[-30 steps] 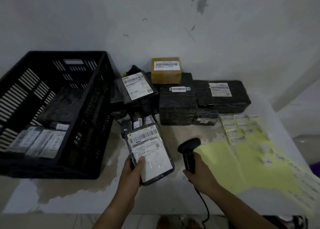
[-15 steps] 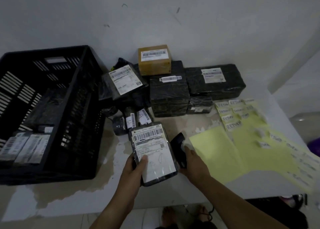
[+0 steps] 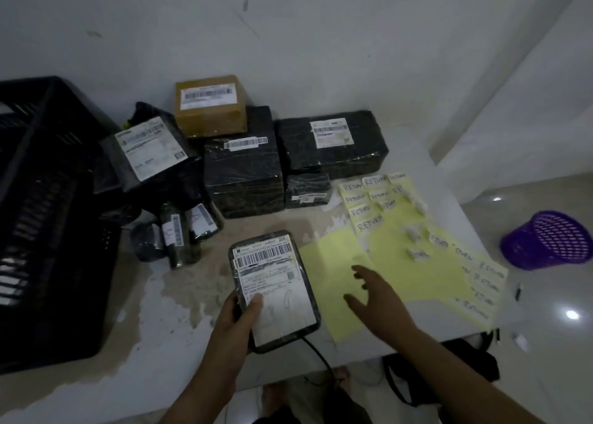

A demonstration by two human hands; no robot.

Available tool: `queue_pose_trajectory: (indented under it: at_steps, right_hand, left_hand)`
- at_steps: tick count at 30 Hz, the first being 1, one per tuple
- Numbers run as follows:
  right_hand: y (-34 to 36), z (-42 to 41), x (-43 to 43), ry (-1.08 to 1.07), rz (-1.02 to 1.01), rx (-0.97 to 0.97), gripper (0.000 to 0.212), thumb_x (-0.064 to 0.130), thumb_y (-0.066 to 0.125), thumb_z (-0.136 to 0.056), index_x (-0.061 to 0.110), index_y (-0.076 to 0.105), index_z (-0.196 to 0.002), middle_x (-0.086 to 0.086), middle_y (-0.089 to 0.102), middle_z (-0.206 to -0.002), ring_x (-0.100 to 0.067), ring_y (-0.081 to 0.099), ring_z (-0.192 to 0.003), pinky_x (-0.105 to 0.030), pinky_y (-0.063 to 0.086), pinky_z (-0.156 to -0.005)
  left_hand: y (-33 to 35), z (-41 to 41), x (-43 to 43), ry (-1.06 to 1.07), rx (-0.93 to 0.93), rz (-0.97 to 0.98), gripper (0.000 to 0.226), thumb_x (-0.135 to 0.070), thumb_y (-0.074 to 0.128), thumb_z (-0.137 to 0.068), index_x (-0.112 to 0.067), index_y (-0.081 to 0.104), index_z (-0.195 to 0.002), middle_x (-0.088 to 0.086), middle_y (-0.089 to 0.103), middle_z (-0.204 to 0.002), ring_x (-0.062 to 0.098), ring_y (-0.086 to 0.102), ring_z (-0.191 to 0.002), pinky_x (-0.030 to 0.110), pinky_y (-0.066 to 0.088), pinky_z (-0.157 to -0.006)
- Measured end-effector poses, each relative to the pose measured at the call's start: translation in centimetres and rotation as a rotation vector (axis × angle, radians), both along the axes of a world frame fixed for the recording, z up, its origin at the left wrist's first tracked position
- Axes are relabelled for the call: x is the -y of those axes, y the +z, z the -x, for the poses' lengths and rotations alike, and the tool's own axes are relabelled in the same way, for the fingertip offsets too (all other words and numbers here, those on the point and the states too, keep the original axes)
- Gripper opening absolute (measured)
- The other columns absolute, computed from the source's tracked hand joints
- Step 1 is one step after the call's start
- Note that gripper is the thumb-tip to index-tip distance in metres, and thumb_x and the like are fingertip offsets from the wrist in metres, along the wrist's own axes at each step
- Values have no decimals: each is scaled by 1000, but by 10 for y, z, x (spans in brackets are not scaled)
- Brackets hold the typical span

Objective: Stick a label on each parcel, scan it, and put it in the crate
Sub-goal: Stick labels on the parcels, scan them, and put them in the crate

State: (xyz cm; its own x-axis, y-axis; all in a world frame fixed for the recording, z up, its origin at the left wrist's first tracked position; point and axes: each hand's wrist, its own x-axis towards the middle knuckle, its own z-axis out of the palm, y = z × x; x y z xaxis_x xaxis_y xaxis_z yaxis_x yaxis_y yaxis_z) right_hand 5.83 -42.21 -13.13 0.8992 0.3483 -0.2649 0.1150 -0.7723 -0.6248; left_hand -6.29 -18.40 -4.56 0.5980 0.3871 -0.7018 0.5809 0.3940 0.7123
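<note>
My left hand [image 3: 239, 309] grips a flat dark parcel [image 3: 276, 282] with a white barcode label, held just above the table's front. My right hand [image 3: 373, 290] is open with fingers spread, hovering over the yellow label sheets [image 3: 401, 263] that carry handwritten "RETURN" stickers [image 3: 369, 223]. The black crate [image 3: 48, 218] stands at the left. The scanner itself is hidden; only its black cable [image 3: 316, 353] shows under the held parcel. More parcels lie at the back: a brown box [image 3: 210, 107], black wrapped blocks [image 3: 244, 179] and small dark bottles [image 3: 176, 231].
The white table [image 3: 160, 327] has a worn, stained patch near its front edge. A purple mesh basket [image 3: 552, 240] sits on the floor to the right. A black bag [image 3: 449, 366] lies under the table's right end. The wall stands close behind the parcels.
My right hand has let go of the scanner and moved right, opening over the yellow sheets. My left hand still holds the same parcel. The view has swung to the right.
</note>
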Motion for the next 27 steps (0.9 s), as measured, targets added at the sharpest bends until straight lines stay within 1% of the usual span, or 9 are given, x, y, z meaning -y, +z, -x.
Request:
queue_pose_trajectory:
  at_steps: [3,7,10,13,16,18,21,23,27]
  right_hand:
    - [5,-46,30,-114,13,34,51,29,70,-89,16,52,-135,-4,57,-131,-22,60,-110,-32,49,-86]
    - [7,-106,49,-189,3,65,45,25,68,-90,13,55,-132,-5,60,-129,-26,61,-108,-35,48,-88]
    - [0,-144,50,-173,24,85,44,25,66,-89,13,57,-131,-6,61,-131,-27,61,-111,-35,47,-92]
    - [-11,-172,43,-118,186,131,42,31,63,-88,15,60,-127,-6,65,-127,-29,61,-113,-38,47,-95]
    - [-22,-189,36,-77,365,103,38,42,58,-89,18,65,-118,-5,67,-118,-29,61,-108,-36,43,-91]
    - [-28,-195,33,-65,430,96,39,48,55,-88,18,66,-111,-5,66,-111,-29,60,-104,-36,42,-88]
    - [-32,-202,31,-11,506,107,35,47,53,-89,19,68,-105,-6,64,-107,-29,59,-102,-37,41,-87]
    - [-31,-204,30,9,503,84,27,40,53,-92,19,68,-102,-6,62,-107,-30,58,-103,-37,39,-87]
    - [-23,-210,28,-60,352,-114,12,27,48,-92,20,56,-94,-1,57,-95,-29,56,-99,-36,33,-84]
  left_hand:
    - [1,-17,19,2,-3,12,37,-39,59,-99,-37,55,-137,-14,65,-124,10,65,-102,32,57,-72]
    - [1,-37,37,41,-33,21,42,-43,62,-97,-40,53,-138,-13,63,-131,13,64,-108,45,57,-89]
    - [2,-51,48,72,-16,12,35,-43,61,-97,-46,54,-131,-21,63,-125,11,63,-107,46,55,-92]
    - [0,-61,58,109,-10,9,34,-44,63,-96,-51,54,-128,-24,64,-122,10,64,-108,46,55,-94]
    - [-2,-68,67,144,-11,10,34,-42,63,-96,-52,54,-128,-25,64,-119,7,63,-105,41,55,-88]
    - [-3,-72,71,155,-25,6,31,-41,63,-96,-53,54,-123,-25,63,-117,6,63,-102,41,54,-88]
    - [-3,-76,74,172,-46,8,26,-44,65,-93,-57,55,-114,-20,63,-124,15,62,-112,49,52,-101]
    - [-3,-79,76,168,-50,4,25,-44,65,-93,-57,56,-113,-18,62,-129,20,60,-121,54,48,-108]
    - [-1,-86,82,169,-11,15,30,-41,63,-95,-53,54,-121,-18,63,-128,21,60,-123,53,45,-111]
